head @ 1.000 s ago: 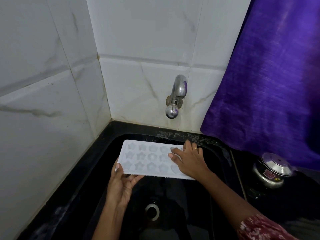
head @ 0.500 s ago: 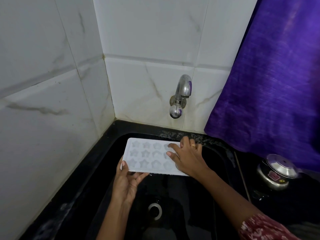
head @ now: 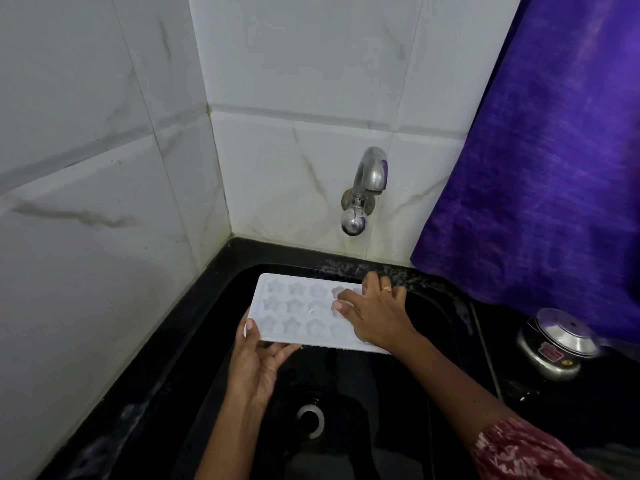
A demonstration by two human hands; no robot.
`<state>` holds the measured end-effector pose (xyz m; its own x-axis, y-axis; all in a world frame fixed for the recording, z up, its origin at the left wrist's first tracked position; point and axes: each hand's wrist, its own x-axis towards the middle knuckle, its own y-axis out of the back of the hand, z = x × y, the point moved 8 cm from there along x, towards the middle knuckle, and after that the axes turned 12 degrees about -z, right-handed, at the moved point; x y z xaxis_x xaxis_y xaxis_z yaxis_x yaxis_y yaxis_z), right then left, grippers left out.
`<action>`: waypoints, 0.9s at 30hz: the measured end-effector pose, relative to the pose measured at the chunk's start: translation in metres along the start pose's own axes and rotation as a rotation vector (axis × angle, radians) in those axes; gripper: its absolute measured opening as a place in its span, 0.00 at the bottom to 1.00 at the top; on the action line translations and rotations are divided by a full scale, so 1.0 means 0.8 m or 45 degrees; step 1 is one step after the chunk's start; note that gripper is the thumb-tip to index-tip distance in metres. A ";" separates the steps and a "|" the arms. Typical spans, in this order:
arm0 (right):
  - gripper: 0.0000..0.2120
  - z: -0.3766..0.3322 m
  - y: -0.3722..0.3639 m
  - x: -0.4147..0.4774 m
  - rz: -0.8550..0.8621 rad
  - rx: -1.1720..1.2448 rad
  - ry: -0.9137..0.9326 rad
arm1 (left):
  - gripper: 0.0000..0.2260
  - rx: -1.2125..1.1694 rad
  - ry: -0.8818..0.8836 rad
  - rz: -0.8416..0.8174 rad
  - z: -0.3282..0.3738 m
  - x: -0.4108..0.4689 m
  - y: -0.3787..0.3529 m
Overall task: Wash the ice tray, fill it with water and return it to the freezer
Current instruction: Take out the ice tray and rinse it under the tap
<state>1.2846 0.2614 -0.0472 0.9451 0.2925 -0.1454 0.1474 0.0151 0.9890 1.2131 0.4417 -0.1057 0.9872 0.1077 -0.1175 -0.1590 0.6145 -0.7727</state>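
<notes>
Ice tray (head: 298,313): white plastic, rectangular, star-shaped cavities in three rows. Cavities face up. Four columns plainly visible; the 3 o'clock end is hidden under my right hand (head: 374,313).

Pose: about level, long axis running 9 to 3 o'clock, held in the air over the 12 o'clock part of the black sink (head: 194,341), not resting on it.

Grip: my left hand (head: 256,365) pinches the corner at 7 o'clock, thumb on the top rim, fingers underneath. My right hand lies flat on top.

Contents: one glint in a middle-row cavity; cannot tell whether it is water.
</notes>
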 end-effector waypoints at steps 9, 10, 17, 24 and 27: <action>0.23 -0.003 -0.003 -0.001 -0.053 0.060 -0.033 | 0.15 0.033 0.023 -0.003 -0.001 -0.002 -0.002; 0.22 -0.003 -0.003 -0.001 -0.070 0.076 -0.028 | 0.16 0.044 0.021 -0.003 -0.001 -0.002 -0.003; 0.19 0.001 -0.010 -0.003 -0.108 0.120 0.004 | 0.14 0.071 0.001 -0.011 0.001 0.002 -0.003; 0.19 -0.006 0.006 -0.005 0.043 -0.007 -0.002 | 0.14 0.018 0.019 0.016 -0.004 -0.002 -0.007; 0.19 -0.018 0.023 -0.007 0.165 0.043 0.041 | 0.16 0.039 0.002 0.008 -0.002 -0.001 -0.007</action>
<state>1.2779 0.2737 -0.0281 0.9471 0.3207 -0.0151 0.0353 -0.0571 0.9977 1.2129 0.4368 -0.1019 0.9862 0.1102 -0.1237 -0.1656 0.6374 -0.7525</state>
